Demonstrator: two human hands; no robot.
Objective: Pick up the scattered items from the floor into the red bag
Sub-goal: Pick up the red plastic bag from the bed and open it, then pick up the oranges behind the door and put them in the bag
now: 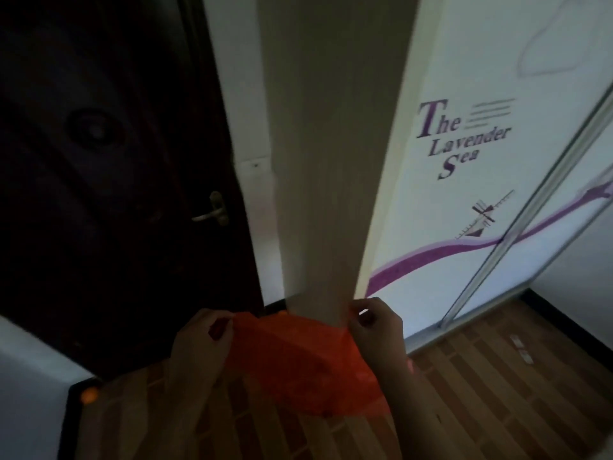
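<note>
The red bag (298, 356), thin translucent plastic, hangs in front of me between both hands, low in the middle of the view. My left hand (202, 340) pinches its top edge on the left. My right hand (378, 327) pinches the top edge on the right, fingertips close together. The bag's mouth is stretched between them and its body sags toward the floor. On the wooden floor at the right lie two small pale items (522, 348), blurred. I cannot tell what is inside the bag.
A beige wardrobe side panel (331, 161) rises straight ahead. A dark door (99, 161) with a metal handle (212, 210) stands at the left. A white sliding door (481, 194) with purple lettering is at the right. Brick-pattern wood floor (497, 410) spreads below.
</note>
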